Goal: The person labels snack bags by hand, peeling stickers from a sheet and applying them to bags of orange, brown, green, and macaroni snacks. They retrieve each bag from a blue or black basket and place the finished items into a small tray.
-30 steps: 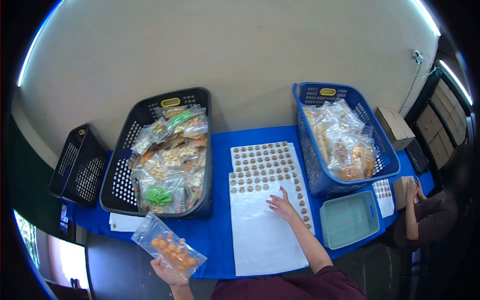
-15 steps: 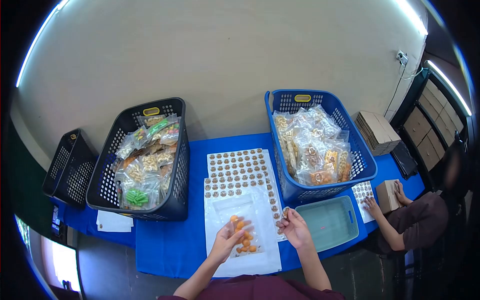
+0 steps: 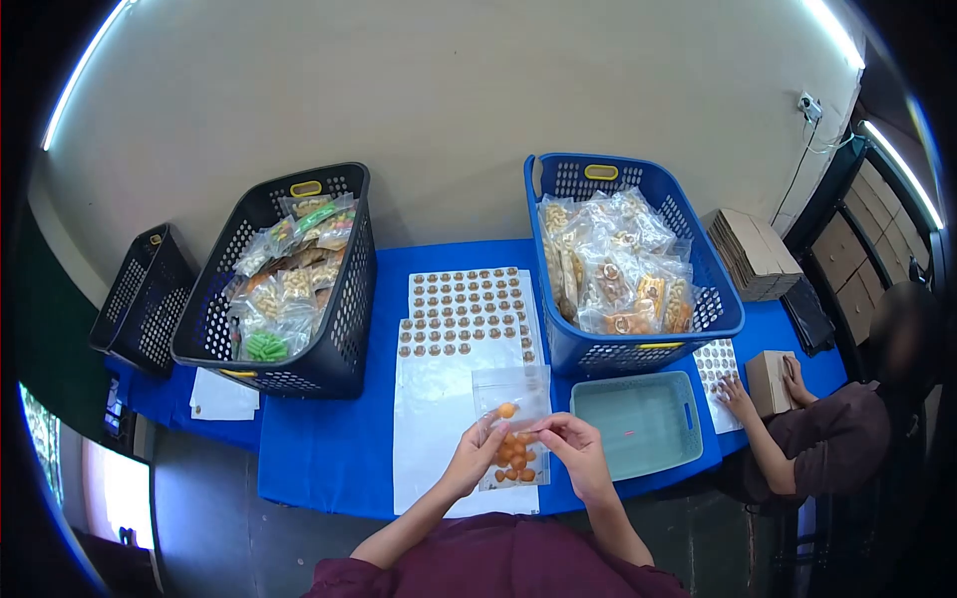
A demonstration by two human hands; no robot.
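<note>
A clear zip bag of round orange snacks is upright in front of me over the sticker sheets. My left hand grips its left side, thumb on the front. My right hand reaches in from the right, thumb and forefinger pinched at the bag's front; the round sticker between them is mostly hidden by the fingers. Under the bag lie white sticker sheets, with rows of round brown stickers on the upper part and bare backing lower down.
A black basket of filled snack bags stands left, a blue basket of more bags right. A pale green tray sits near my right hand. Farther right, a co-worker's hands touch a cardboard box and a sticker sheet.
My right hand has moved left, bringing the round sticker from beside the bag to its front. The bag has shifted slightly right and is held more upright; the view has tilted a little.
</note>
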